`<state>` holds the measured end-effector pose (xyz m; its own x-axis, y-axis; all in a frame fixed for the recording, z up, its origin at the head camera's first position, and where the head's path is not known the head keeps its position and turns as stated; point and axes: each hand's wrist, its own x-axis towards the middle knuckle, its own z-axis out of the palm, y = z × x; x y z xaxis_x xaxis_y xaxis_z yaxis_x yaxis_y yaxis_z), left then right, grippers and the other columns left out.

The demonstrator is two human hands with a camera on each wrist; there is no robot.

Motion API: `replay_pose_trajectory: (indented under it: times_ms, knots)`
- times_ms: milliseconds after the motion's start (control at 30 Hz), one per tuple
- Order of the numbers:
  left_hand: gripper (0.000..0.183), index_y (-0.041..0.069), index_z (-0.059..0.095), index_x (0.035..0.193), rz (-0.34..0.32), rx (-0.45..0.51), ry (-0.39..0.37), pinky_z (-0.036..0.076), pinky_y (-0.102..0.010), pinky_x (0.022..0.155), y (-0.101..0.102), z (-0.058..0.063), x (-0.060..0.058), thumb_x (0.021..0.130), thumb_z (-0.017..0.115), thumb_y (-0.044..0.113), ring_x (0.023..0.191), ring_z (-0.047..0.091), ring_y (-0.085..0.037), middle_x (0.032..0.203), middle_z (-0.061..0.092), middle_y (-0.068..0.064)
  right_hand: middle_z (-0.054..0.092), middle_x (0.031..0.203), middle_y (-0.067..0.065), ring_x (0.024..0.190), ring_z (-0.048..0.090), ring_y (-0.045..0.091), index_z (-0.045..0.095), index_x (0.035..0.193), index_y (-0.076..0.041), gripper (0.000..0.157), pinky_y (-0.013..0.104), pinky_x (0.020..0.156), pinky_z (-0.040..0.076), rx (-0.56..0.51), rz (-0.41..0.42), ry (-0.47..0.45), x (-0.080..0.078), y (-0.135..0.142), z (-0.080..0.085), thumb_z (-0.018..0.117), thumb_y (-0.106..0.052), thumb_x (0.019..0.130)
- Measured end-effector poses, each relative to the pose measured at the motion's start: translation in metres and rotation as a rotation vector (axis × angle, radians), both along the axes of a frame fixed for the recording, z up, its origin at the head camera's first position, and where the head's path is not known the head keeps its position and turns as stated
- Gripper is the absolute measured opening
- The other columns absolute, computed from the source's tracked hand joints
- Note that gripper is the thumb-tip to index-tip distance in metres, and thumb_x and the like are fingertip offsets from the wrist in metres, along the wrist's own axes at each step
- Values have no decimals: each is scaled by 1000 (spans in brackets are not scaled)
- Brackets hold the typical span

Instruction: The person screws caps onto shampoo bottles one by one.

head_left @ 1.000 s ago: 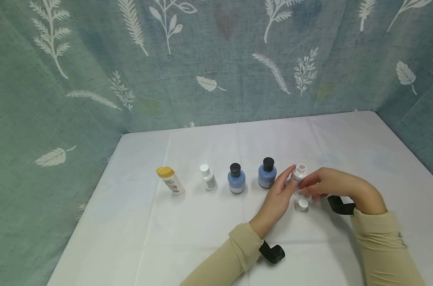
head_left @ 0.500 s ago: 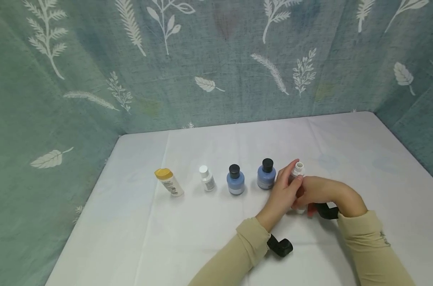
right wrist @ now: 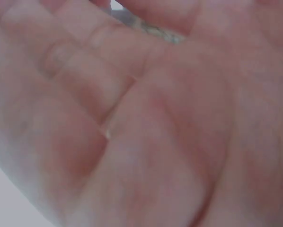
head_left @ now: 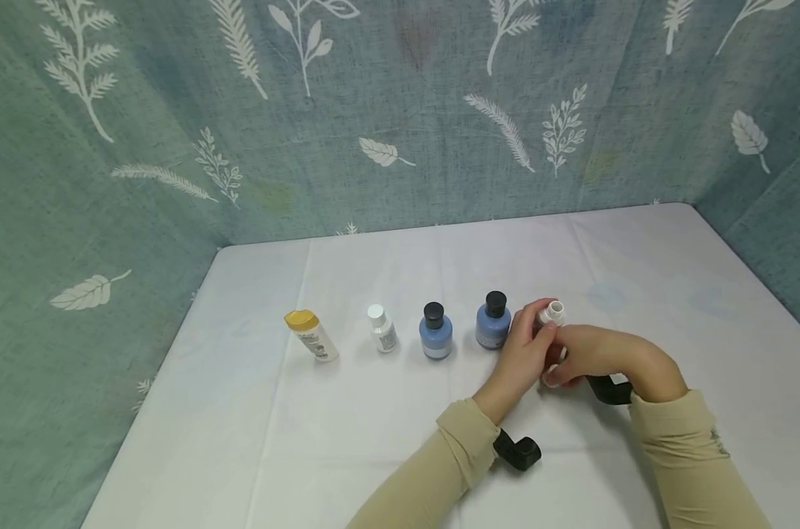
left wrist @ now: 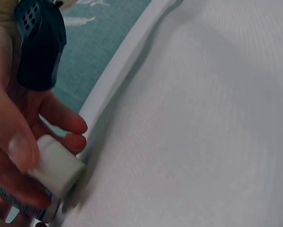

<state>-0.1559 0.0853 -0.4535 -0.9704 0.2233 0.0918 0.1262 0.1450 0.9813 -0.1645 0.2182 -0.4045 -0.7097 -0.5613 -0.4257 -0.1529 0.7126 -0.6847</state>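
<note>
In the head view, my left hand point(head_left: 519, 360) holds a small white bottle point(head_left: 554, 311), its open mouth facing up with no cap on it. My right hand point(head_left: 601, 351) is close against it, on the near right side of the bottle. The left wrist view shows a white screw cap point(left wrist: 59, 166) between the right thumb and fingers, beside the bottle's printed label point(left wrist: 18, 195). From the head, the cap is hidden behind the right hand. Curled right fingers and palm fill the right wrist view. Whether the cap touches the table cannot be told.
Two blue bottles with black caps point(head_left: 435, 332) point(head_left: 493, 322) stand left of the hands. Farther left are a white capped bottle point(head_left: 383, 330) and a tilted-looking white bottle with a yellow cap point(head_left: 312, 336). White cloth covers the table point(head_left: 347, 426); a green leaf-patterned curtain point(head_left: 400, 198) hangs behind.
The right hand has moved left and nearer, from beside the bottle to the loose cap on the table, and now pinches it. The left hand keeps its hold on the bottle.
</note>
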Motion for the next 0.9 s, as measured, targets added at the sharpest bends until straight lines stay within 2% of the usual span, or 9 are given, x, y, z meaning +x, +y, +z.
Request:
replay_pose_trajectory:
  times_ms: [133, 267, 367, 467, 533, 633, 767, 867, 900]
  knots:
    - [33, 27, 48, 123, -9, 5, 20, 36, -22, 87, 1, -4, -2, 91, 50, 19, 99, 46, -3, 111, 47, 4, 60, 86, 0, 68, 57, 13, 60, 96, -6, 23, 28, 61, 47, -8, 0, 4, -2, 9, 5, 68, -13, 75]
    - [34, 23, 46, 123, -44, 83, 3, 38, -19, 84, 1, -4, -2, 91, 50, 13, 96, 48, -4, 112, 51, 4, 61, 87, -1, 74, 57, 13, 63, 95, -8, 19, 30, 64, 47, 29, -15, 47, -4, 22, 13, 65, -14, 77]
    - [34, 18, 47, 122, -52, 139, -26, 39, -20, 84, 0, 4, 2, 90, 50, 8, 99, 48, -6, 112, 52, 4, 61, 91, 0, 80, 56, 16, 63, 98, -10, 20, 32, 66, 46, 105, -55, 119, -5, 33, 21, 62, -15, 79]
    - [33, 15, 49, 119, -30, 163, -46, 39, -22, 85, -2, 12, 5, 88, 52, 5, 98, 47, -7, 110, 52, 5, 61, 97, 4, 86, 54, 19, 63, 105, -10, 25, 36, 70, 45, 142, -121, 233, -4, 43, 28, 61, -17, 81]
    - [32, 16, 49, 117, -20, 159, -41, 39, -22, 85, -2, 11, 4, 88, 53, 6, 98, 47, -5, 110, 52, 8, 60, 100, 6, 89, 54, 22, 62, 109, -9, 28, 39, 72, 45, 118, -166, 321, -4, 47, 31, 60, -19, 83]
    - [32, 21, 48, 118, -42, 153, -29, 40, -22, 83, -1, 0, 0, 89, 53, 10, 97, 47, -5, 110, 51, 12, 61, 100, 6, 91, 56, 23, 61, 110, -10, 30, 42, 74, 45, 48, -236, 447, -3, 48, 35, 61, -25, 84]
    - [32, 21, 46, 121, -74, 124, -9, 42, -20, 80, -1, -2, -1, 90, 51, 12, 95, 48, -5, 111, 51, 10, 62, 99, 5, 89, 59, 22, 61, 108, -12, 33, 42, 74, 46, -46, -310, 528, -2, 43, 37, 62, -33, 83]
    - [35, 23, 46, 124, -80, 66, 6, 41, -20, 81, -1, -2, -1, 91, 51, 15, 95, 47, -4, 112, 49, 9, 64, 97, 3, 86, 60, 19, 62, 106, -14, 32, 40, 72, 47, -87, -340, 562, -1, 40, 36, 63, -34, 81]
    - [36, 25, 46, 125, -82, 43, 13, 40, -20, 81, 0, -6, -2, 91, 51, 17, 95, 47, -3, 112, 48, 10, 64, 96, 2, 85, 61, 19, 63, 105, -15, 31, 40, 72, 47, -93, -347, 574, -1, 40, 36, 64, -34, 81]
